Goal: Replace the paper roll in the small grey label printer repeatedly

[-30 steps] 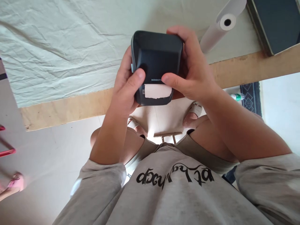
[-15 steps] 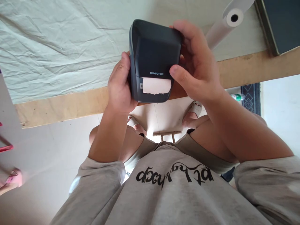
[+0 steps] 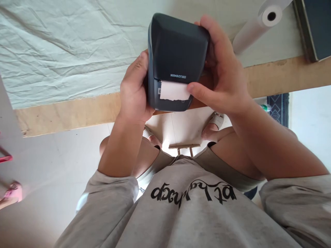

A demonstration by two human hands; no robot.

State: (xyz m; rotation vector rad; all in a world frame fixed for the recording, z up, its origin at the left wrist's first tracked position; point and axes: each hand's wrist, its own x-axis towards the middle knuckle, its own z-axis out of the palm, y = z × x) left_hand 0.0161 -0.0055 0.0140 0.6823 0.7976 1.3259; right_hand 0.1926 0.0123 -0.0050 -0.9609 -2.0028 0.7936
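A dark label printer (image 3: 179, 48) marked NIIMBOT is held up between my two hands, over the front edge of the table. From its slot sticks a white paper strip (image 3: 173, 91) with a ragged, torn lower edge. My left hand (image 3: 136, 88) is closed round the printer's left side, its thumb along the side and its other fingers hidden behind. On the other side, my right hand (image 3: 224, 69) grips the printer's right edge. Its thumb tip rests at the right end of the slot, by the paper, while the fingers curl behind the upper right corner.
A pale crumpled cloth (image 3: 64, 51) covers the table, whose bare wooden edge (image 3: 69, 119) runs along the front. To the right lie a white paper roll (image 3: 252, 31) and a dark flat panel (image 3: 317, 27). A green-capped bottle (image 3: 266, 107) and patterned mat (image 3: 278, 108) are below.
Both hands have carried the printer slightly up and to the right. My right thumb has slid down from the lid to the slot, beside the paper strip.
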